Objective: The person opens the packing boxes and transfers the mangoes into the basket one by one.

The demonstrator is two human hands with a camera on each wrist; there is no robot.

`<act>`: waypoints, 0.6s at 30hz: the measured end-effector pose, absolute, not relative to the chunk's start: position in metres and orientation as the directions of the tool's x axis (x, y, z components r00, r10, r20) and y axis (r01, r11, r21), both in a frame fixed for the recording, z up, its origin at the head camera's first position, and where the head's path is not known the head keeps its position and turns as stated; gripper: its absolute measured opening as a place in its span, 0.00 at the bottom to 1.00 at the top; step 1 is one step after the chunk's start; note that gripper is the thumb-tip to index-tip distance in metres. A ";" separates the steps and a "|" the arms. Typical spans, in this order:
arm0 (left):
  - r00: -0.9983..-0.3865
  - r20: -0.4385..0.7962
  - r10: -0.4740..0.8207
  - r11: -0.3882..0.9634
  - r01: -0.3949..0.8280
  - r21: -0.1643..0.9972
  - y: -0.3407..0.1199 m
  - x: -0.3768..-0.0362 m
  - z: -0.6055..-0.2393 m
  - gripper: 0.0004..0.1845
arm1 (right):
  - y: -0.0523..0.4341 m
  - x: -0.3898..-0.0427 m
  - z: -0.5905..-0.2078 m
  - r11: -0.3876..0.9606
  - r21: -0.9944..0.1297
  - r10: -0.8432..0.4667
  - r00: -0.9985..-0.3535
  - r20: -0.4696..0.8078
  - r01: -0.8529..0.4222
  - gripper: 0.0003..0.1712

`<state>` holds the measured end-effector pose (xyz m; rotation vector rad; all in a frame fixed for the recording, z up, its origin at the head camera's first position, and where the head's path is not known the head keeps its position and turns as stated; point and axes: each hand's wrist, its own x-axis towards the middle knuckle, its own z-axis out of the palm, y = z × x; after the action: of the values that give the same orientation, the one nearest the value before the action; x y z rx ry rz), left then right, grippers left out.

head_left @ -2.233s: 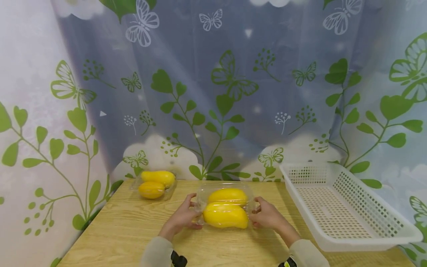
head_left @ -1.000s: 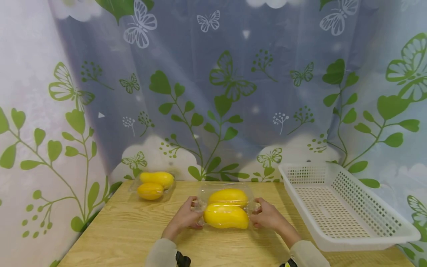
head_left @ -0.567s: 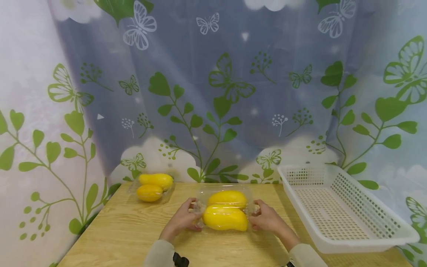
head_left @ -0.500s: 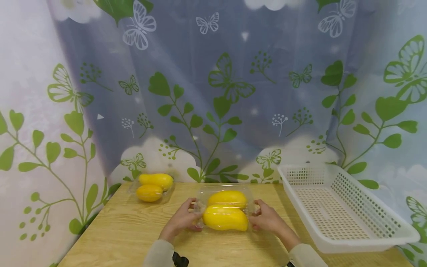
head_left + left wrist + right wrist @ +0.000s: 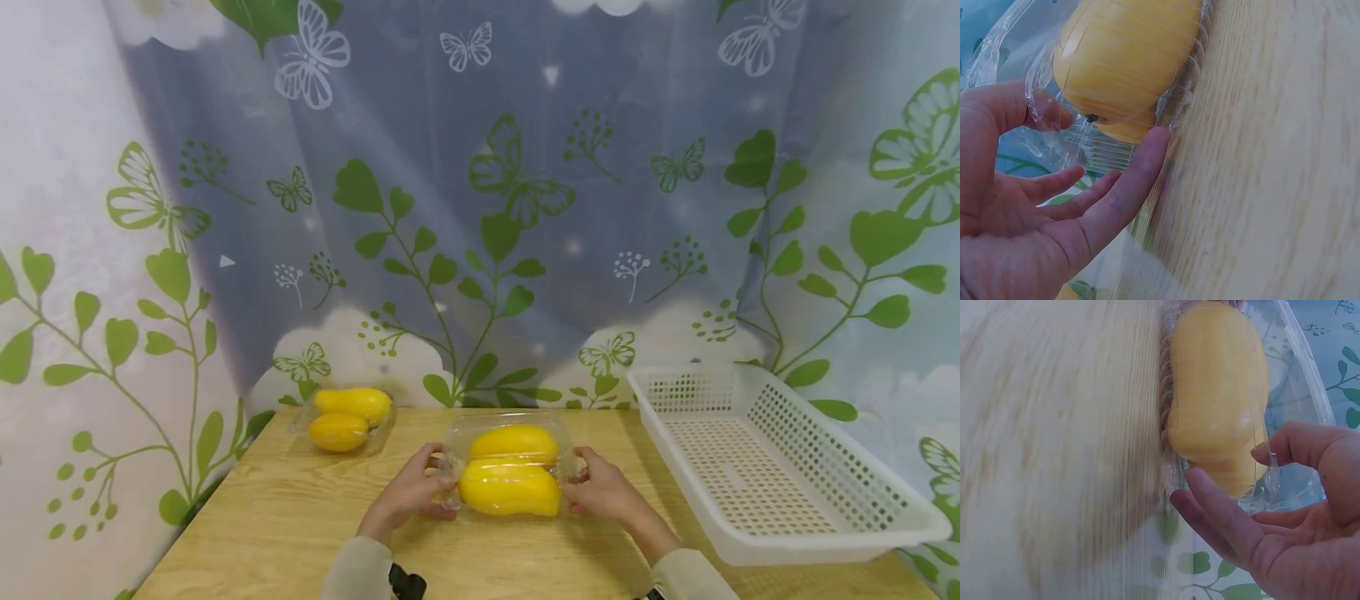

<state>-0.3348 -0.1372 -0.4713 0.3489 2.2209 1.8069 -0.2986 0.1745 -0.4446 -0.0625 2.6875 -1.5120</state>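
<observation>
A clear plastic clamshell box (image 5: 510,433) holding two yellow mangoes (image 5: 510,487) is at the middle of the wooden table (image 5: 300,517). My left hand (image 5: 438,483) pinches the box's left end, thumb over the rim and fingers below, as the left wrist view shows (image 5: 1104,134). My right hand (image 5: 581,487) pinches the right end the same way (image 5: 1225,469). The mangoes (image 5: 1122,56) (image 5: 1216,387) fill the box. I cannot tell whether its bottom touches the table.
A second clear box with two yellow mangoes (image 5: 347,419) lies at the table's far left corner. An empty white perforated basket (image 5: 780,517) stands on the right, overhanging the table's edge. A leaf-and-butterfly curtain (image 5: 480,208) hangs close behind.
</observation>
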 end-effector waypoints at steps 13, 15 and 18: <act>-0.933 -0.050 0.356 0.205 0.026 0.978 -0.139 -0.335 -0.467 0.35 | 0.174 -0.298 -0.441 0.558 -0.829 -0.077 -0.997 -0.015 -0.031 0.46; -0.931 -0.050 0.362 0.204 0.027 0.979 -0.139 -0.336 -0.468 0.35 | 0.175 -0.299 -0.442 0.562 -0.827 -0.076 -0.997 -0.017 -0.028 0.46; -0.930 -0.048 0.363 0.196 0.026 0.980 -0.139 -0.336 -0.470 0.35 | 0.175 -0.299 -0.444 0.556 -0.831 -0.076 -0.997 -0.026 -0.020 0.46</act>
<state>-0.3360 -0.1387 -0.4700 0.3696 2.2046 1.7984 -0.2992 0.1753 -0.4444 -0.0840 2.7186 -1.4507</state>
